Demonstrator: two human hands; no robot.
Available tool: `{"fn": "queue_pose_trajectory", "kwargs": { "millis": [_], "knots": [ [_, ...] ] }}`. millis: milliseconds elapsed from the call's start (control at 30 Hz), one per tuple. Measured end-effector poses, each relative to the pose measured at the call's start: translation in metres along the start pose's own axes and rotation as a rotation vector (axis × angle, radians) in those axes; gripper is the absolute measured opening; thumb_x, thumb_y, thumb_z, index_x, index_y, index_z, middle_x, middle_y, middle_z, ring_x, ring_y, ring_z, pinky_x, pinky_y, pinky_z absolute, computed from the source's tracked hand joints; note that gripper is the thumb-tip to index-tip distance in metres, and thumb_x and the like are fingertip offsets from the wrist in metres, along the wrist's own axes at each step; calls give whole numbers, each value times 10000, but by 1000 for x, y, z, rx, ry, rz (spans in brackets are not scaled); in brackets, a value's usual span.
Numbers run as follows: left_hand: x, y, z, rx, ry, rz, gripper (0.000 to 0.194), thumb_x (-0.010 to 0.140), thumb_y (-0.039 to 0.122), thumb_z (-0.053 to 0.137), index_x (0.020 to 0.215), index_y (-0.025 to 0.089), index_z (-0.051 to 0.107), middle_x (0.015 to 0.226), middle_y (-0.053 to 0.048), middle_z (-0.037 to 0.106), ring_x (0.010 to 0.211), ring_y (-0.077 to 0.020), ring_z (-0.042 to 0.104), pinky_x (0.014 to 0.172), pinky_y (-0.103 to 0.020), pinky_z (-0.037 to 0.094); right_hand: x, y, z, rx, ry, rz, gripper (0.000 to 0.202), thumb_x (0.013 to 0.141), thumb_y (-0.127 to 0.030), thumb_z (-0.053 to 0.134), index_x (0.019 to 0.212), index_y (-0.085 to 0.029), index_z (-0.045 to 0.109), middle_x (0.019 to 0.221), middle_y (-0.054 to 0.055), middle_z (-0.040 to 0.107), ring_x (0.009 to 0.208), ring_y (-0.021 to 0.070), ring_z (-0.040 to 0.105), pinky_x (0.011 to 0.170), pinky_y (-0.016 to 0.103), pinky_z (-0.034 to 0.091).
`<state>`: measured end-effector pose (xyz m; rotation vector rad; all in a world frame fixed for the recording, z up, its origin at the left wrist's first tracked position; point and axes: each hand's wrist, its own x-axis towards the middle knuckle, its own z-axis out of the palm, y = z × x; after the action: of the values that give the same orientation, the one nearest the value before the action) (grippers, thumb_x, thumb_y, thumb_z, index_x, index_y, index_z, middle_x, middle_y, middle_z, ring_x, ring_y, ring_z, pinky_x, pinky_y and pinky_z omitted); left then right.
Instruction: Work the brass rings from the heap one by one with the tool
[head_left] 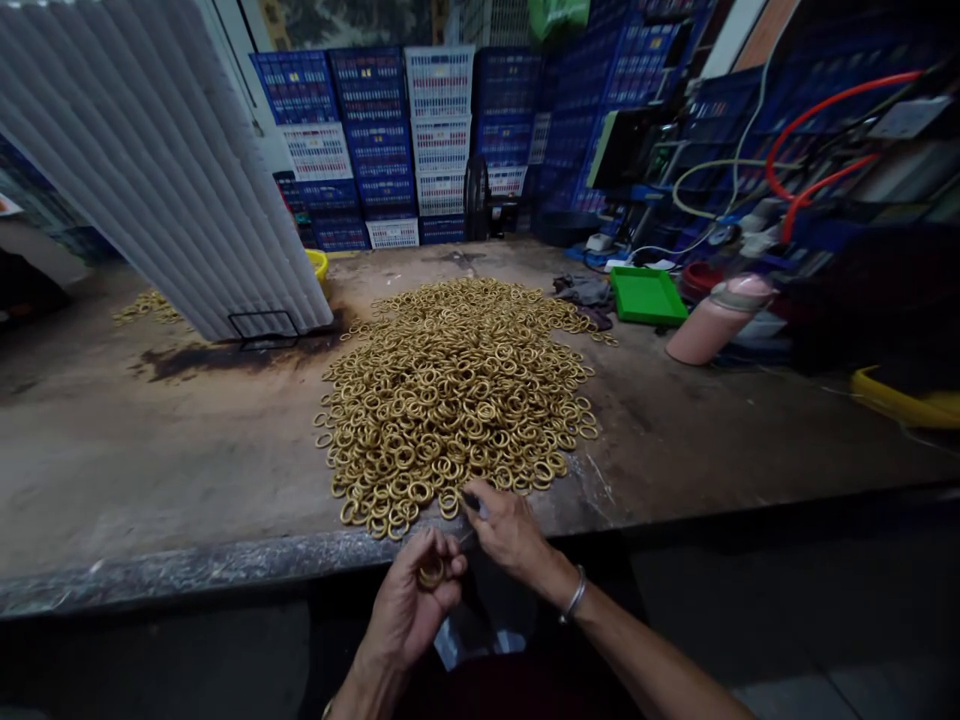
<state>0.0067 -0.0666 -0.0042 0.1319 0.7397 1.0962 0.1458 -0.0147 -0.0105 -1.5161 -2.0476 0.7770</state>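
At the front edge of the table, my left hand (411, 605) is closed around a brass-coloured ring (431, 574), pinched between thumb and fingers. Just right of it, my right hand (516, 535) grips a small dark-handled tool (471, 501). A thin, pale tip seems to point from that tool down toward the ring; its exact shape is too blurred to make out. Beyond both hands spreads a large heap of similar brass-coloured rings (457, 390), its near edge close to my right fingers. Whether the tip touches the ring I cannot tell.
A tall corrugated pale panel (172, 170) leans on a black wire stand (262, 328) at left. To the right are a green tray (646, 296), a pink bottle (716, 320) and a yellow container (904, 400). Blue crates (371, 130) and a small black fan (477, 197) stand behind.
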Motion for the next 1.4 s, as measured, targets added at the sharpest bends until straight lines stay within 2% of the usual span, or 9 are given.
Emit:
{"fn": "queue_pose_trajectory", "kwargs": {
  "millis": [233,367,600,800,900,1000,1067,1200,1400],
  "knots": [
    [7,-4,10,542,143,313,382,718,417,606,1014,197,508,628,38,538,446,-63,438,363,-148,323,-2,4,-15,692,-190,130,148,787,-322,486,755,-178,501,557,-55,511,421,52,387,418,169,306],
    [7,-5,15,691,150,306,357,707,431,604,938,164,553,575,45,514,401,-46,390,361,-148,290,-8,6,-14,794,-277,127,176,780,-342,500,757,-168,500,553,-54,501,394,42,369,370,157,275],
    [8,-11,13,755,155,393,239,695,383,636,732,155,579,513,52,481,399,-44,365,395,-165,272,-9,7,-8,666,-220,121,258,795,-399,480,676,-171,474,519,-55,478,418,47,367,411,165,302],
    [7,-14,10,758,48,258,287,754,448,548,708,167,505,516,50,482,383,-45,370,376,-160,277,-7,1,-9,557,-92,110,192,744,-311,527,625,-166,485,566,-52,464,542,68,415,537,180,356],
    [7,-15,8,680,-20,190,298,765,458,530,720,167,480,569,44,488,395,-40,366,369,-156,283,-8,-1,-11,564,-113,123,184,758,-316,507,649,-167,500,567,-50,478,536,72,420,549,186,358],
    [7,-15,7,635,-30,212,283,770,444,533,751,169,469,625,36,500,423,-40,379,374,-151,293,-10,2,-12,518,-70,159,203,807,-322,438,705,-168,522,558,-38,497,522,84,432,537,193,354],
    [6,-15,7,632,-18,246,275,778,438,528,745,173,461,632,37,497,434,-41,383,381,-149,300,-14,5,-11,369,-19,78,183,813,-285,427,733,-169,545,599,-19,530,559,95,458,558,200,349],
    [6,-16,9,676,7,285,281,771,443,537,729,175,462,587,50,473,419,-39,365,382,-146,298,-23,7,-10,25,-111,-145,116,745,-144,452,768,-186,558,665,-1,581,602,110,489,573,210,314],
    [5,-15,11,712,55,299,306,743,465,562,707,179,457,546,57,467,405,-41,368,383,-147,294,-27,2,-12,-155,-176,-145,166,709,-117,443,802,-197,555,674,1,592,607,126,498,556,227,266]
  ]
}}
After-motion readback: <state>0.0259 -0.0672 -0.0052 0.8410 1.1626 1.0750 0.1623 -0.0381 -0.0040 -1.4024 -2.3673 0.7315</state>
